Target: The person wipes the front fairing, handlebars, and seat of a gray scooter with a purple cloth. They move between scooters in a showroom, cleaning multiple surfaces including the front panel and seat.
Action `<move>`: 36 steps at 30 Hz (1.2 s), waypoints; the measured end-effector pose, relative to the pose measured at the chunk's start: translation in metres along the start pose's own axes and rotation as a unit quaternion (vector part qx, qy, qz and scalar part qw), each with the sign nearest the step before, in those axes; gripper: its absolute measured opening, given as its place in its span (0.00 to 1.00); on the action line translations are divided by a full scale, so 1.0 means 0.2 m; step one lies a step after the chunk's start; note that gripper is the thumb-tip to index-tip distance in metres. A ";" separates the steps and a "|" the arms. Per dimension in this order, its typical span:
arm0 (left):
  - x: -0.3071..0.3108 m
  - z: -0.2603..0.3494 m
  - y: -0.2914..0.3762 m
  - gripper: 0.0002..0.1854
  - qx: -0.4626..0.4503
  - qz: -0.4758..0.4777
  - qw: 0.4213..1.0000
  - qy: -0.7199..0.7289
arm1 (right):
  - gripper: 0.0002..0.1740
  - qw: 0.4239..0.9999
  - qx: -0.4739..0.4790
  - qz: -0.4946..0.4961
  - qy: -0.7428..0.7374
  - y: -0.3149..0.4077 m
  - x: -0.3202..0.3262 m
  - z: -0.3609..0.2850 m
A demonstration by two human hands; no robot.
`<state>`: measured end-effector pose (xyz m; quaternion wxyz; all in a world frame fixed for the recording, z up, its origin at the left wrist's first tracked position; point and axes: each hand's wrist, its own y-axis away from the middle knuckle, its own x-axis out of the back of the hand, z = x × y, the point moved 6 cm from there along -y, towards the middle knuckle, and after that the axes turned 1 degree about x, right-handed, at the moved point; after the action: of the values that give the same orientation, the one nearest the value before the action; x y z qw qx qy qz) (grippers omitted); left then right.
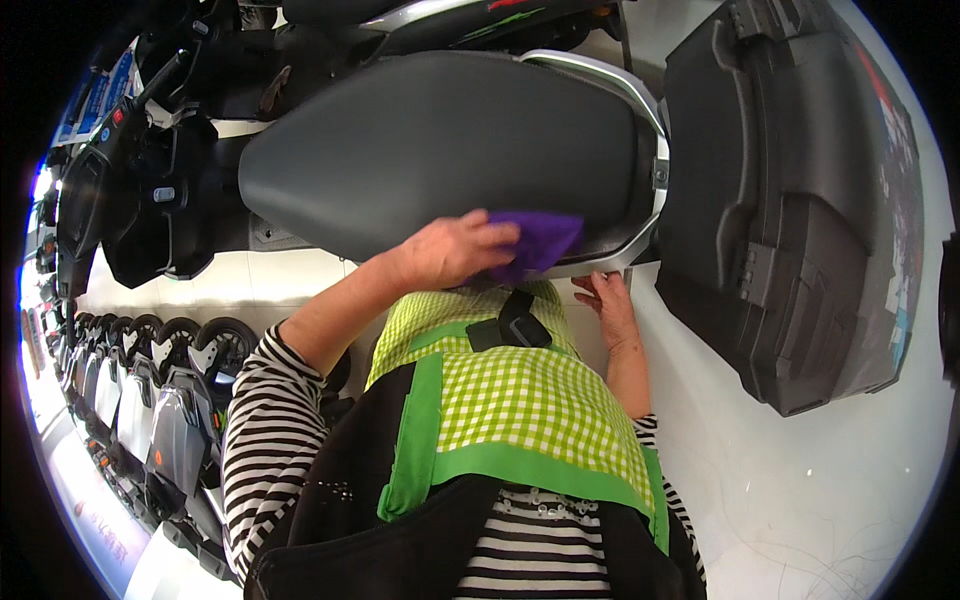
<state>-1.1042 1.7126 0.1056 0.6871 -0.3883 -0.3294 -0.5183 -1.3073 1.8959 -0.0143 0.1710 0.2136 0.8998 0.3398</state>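
Observation:
The black seat of a scooter lies across the view before me, with a silver grab rail curving round its rear end. My left hand holds a purple cloth, which rests over the seat's near edge and side. At the rail's near side, by the rear of the seat, is my right hand; its fingers are apart, the tips at or just under the rail, and no object shows in it. Whether those fingertips touch the rail cannot be told.
A black top box stands behind the seat at the right. The scooter's handlebar and front are at the left. Beyond the seat stands another scooter. Several parked scooters line the lower left.

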 end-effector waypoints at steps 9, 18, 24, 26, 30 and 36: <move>-0.05 -0.38 -1.17 0.18 0.194 0.009 0.972 -0.135 | 0.26 0.992 -0.005 0.106 0.076 -0.03 -0.01 0.05; -0.19 -0.67 -1.21 0.15 0.251 0.113 0.960 -0.060 | 0.29 0.989 -0.037 0.126 0.072 -0.02 0.02 0.04; 0.05 -1.18 -0.80 0.21 0.436 0.025 0.896 -0.085 | 0.24 0.983 -0.040 0.168 0.069 0.01 0.01 0.00; 0.16 -1.34 -0.58 0.22 0.481 0.045 0.871 -0.090 | 0.25 0.983 -0.040 0.159 0.078 0.01 -0.01 -0.01; 0.37 -1.60 0.03 0.25 0.592 0.058 0.794 -0.123 | 0.22 0.981 -0.038 0.170 0.089 0.01 -0.01 -0.02; 0.63 -1.67 1.05 0.26 0.724 0.064 0.663 -0.182 | 0.20 0.979 -0.050 0.177 0.085 -0.02 0.04 0.02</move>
<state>-0.8523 1.3963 0.0122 0.7093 0.1243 -0.6938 0.0097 -1.3135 1.8993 -0.0202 0.0417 0.3308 0.8409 0.4263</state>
